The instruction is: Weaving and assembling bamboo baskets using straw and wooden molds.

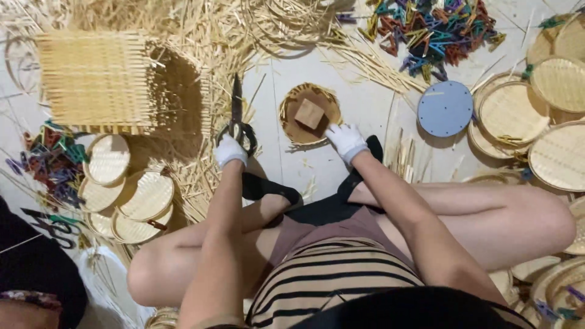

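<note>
The gloved left hand [230, 150] grips the scissors [237, 119] blades-forward while the right hand [345, 141] pinches the rim of the small round woven tray [309, 114] (wooden block [309, 113] inside) on the floor, so a slip could likely nick the weave.

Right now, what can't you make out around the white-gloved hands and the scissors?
Head view:
- Black-handled scissors: handle loops covered by the left hand.
- Small round woven tray: near rim hidden by the right hand; centre covered by a wooden block.
- Fingers: hidden inside gloves.
</note>
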